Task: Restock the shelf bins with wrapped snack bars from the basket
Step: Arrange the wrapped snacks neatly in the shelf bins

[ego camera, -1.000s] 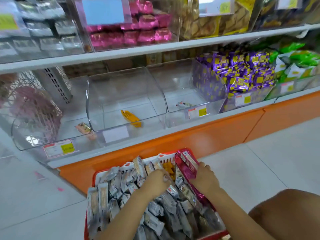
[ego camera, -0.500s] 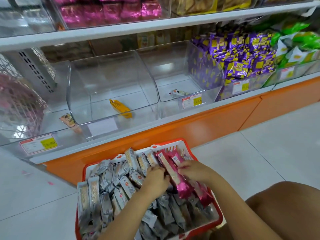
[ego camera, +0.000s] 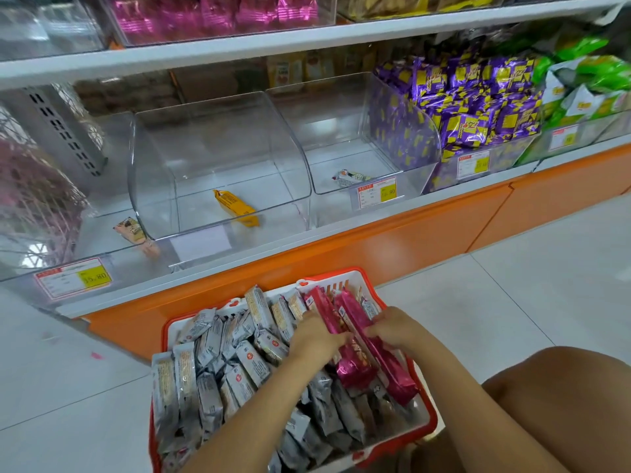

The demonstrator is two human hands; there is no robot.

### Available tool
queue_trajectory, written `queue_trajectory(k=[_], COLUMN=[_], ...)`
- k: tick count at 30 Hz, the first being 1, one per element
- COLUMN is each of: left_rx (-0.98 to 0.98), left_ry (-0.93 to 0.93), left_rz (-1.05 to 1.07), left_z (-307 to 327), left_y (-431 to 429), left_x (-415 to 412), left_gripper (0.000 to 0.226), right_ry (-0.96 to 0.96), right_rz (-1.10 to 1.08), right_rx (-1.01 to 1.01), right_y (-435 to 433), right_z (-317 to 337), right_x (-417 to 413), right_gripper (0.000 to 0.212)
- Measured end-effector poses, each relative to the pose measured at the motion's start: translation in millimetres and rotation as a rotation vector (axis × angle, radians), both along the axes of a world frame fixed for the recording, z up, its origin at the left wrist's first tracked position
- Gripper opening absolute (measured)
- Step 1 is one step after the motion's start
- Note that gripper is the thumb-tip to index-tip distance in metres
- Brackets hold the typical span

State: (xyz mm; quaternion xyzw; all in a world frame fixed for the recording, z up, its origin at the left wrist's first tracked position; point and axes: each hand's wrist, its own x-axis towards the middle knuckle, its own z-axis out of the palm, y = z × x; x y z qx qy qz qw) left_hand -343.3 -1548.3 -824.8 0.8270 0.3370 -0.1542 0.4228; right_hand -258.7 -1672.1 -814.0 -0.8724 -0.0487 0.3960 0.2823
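A red and white basket [ego camera: 341, 279] on the floor holds several grey-wrapped snack bars [ego camera: 205, 370] and long pink-wrapped bars [ego camera: 362, 349] at its right side. My left hand [ego camera: 316, 337] and my right hand [ego camera: 392, 327] both grip the pink bars from either side. Above, a clear shelf bin [ego camera: 218, 158] contains one yellow bar [ego camera: 235, 208]. The clear bin to its right [ego camera: 341, 131] holds one small wrapped snack [ego camera: 351, 175].
A peach-coloured snack [ego camera: 131, 230] lies in the leftmost bin. Purple packets [ego camera: 478, 107] and green packets [ego camera: 587, 73] fill bins at the right. Pink packets [ego camera: 218, 11] sit on the upper shelf. My bare knee [ego camera: 563, 404] is at lower right. Orange shelf base [ego camera: 392, 244] fronts the floor.
The view has tilted down and the basket looks closer. The pink bars have come from upright at the basket's far right to lying lengthwise; my left hand has moved onto them beside the right.
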Motion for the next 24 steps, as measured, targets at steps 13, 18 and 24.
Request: queue_trajectory(k=[13,18,24], left_rx=[-1.223,-1.225,-1.254], left_ry=[-0.192,-0.245,-0.309], left_rz=[0.206,0.24,0.295], left_z=[12,23,32], left_y=[72,65,56], left_x=[-51,-50,-46], left_gripper=[0.049,0.036,0.053], right_ry=[0.082,0.053,-0.215], right_rz=[0.157,0.07,-0.033], right_rx=[-0.103,-0.027,0.266], right_y=[-2,-2,1], right_z=[4,14,46], right_x=[-5,-11,-23], right_gripper=[0.018,0.024,0.033])
